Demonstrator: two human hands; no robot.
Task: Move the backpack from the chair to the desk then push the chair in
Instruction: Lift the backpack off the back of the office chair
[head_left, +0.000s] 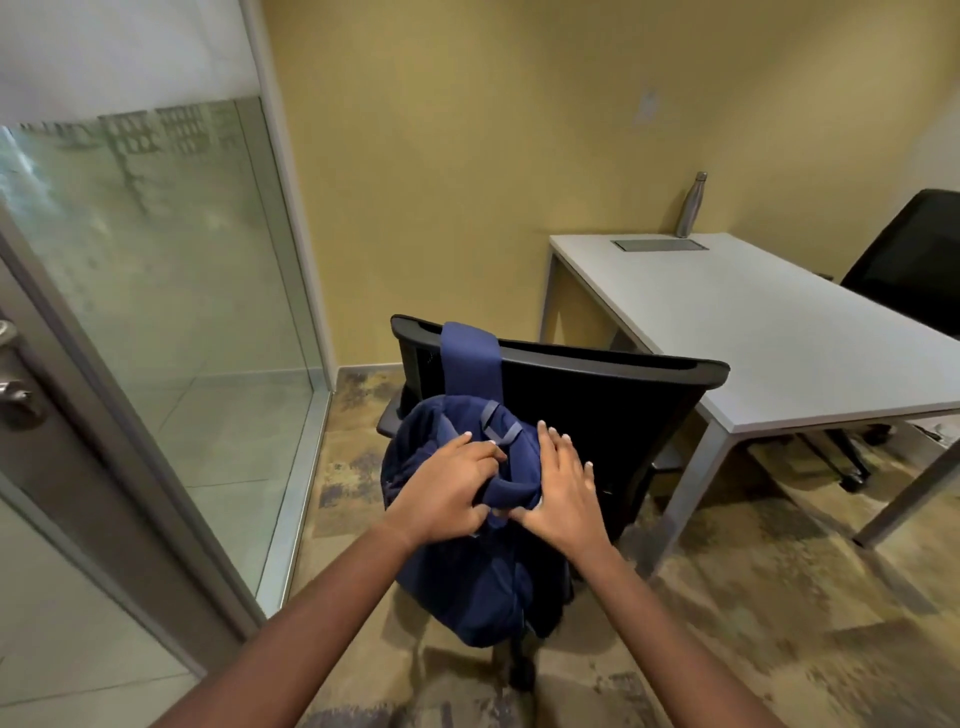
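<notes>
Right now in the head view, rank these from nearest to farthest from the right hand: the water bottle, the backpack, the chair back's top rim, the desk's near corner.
From the right hand:
1. Backpack: under the hand, touching.
2. Chair back's top rim: just beyond the hand.
3. Desk's near corner: to the right.
4. Water bottle: far desk edge, by the wall.

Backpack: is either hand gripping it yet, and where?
The left hand grips the backpack at its bunched top fabric. The right hand lies open, flat against the top.
</notes>
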